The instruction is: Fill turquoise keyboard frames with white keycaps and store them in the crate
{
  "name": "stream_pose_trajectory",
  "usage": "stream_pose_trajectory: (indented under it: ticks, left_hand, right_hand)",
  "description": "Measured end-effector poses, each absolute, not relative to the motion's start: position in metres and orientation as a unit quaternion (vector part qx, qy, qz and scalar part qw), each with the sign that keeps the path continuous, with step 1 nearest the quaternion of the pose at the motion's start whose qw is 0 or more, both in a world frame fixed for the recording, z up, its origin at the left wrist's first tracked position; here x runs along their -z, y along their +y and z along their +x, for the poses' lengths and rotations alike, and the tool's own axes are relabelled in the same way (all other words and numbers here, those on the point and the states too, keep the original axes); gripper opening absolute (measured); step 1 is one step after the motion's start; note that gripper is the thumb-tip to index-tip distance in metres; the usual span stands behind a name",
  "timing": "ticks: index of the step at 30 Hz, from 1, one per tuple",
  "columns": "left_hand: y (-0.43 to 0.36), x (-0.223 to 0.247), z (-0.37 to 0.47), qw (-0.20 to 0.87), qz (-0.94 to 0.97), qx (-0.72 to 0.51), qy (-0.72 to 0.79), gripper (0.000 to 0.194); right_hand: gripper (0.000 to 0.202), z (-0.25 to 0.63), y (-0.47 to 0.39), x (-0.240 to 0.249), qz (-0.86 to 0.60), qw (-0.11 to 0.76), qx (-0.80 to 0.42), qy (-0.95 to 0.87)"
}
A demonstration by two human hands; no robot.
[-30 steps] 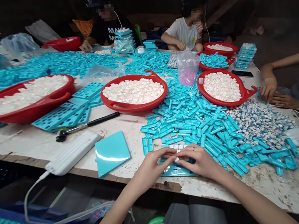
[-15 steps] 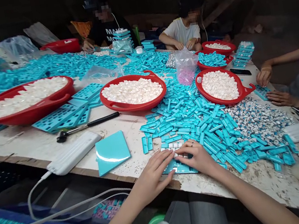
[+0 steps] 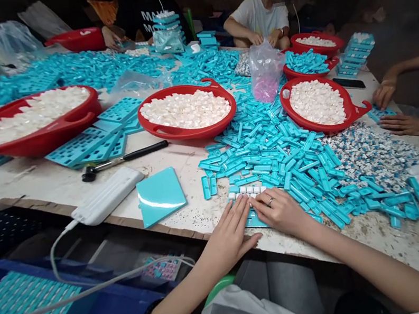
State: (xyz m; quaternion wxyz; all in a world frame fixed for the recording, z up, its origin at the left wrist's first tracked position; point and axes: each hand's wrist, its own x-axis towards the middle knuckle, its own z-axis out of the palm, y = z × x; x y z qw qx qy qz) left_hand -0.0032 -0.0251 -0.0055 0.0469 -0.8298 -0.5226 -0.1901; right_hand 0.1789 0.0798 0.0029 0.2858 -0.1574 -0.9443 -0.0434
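A turquoise panel (image 3: 255, 220) lies at the near table edge, mostly hidden under my two hands. Small white block-like pieces (image 3: 253, 189) stand in a row along its far side. My left hand (image 3: 233, 232) lies over the panel's left part, fingers stretched forward onto the pieces and thumb apart. Against its fingertips, my right hand (image 3: 281, 212), with a ring, presses bent fingers on the same row; whatever is under them is hidden. Loose turquoise strips (image 3: 273, 151) are heaped just beyond. A flat turquoise plate (image 3: 162, 196) rests to the left.
Red baskets of white pieces (image 3: 186, 111) stand across the table. A hammer-like tool (image 3: 125, 159) and a white power strip (image 3: 107, 196) lie left. Small white-and-blue bits (image 3: 378, 155) are piled right. Below left is a blue crate (image 3: 111, 313). Other people work around the table.
The view has tilted down and shifted slightly left. My right fingers have bent inward beside my left fingertips, and more of the white row now shows beyond them.
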Motion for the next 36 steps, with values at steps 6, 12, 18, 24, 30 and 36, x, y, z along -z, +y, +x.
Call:
stream_pose_trajectory:
  ticks: [6, 12, 18, 24, 30, 36]
  left_hand:
    - [-0.023, 0.007, 0.004, 0.089, -0.819, 0.185, -0.535, 0.082]
    - [-0.023, 0.002, 0.007, 0.107, -0.826, 0.162, -0.529, 0.08]
    - [-0.027, 0.003, 0.013, 0.107, -0.816, 0.137, -0.552, 0.072]
    - [-0.028, 0.005, 0.017, 0.13, -0.808, 0.114, -0.563, 0.068]
    - [-0.03, 0.007, 0.023, 0.157, -0.796, 0.099, -0.577, 0.056]
    - [-0.027, 0.009, 0.021, 0.157, -0.788, 0.078, -0.59, 0.053]
  right_hand:
    - [0.025, 0.18, 0.075, -0.004, -0.134, 0.264, 0.076, -0.952]
    - [0.023, 0.18, 0.071, -0.004, -0.139, 0.218, 0.066, -0.964]
    - [0.031, 0.183, 0.072, -0.003, -0.147, 0.226, 0.045, -0.962]
    - [0.031, 0.185, 0.072, -0.001, -0.14, 0.23, 0.047, -0.962]
    - [0.026, 0.184, 0.071, -0.002, -0.136, 0.223, 0.076, -0.962]
    - [0.023, 0.184, 0.072, -0.009, -0.096, 0.171, 0.122, -0.973]
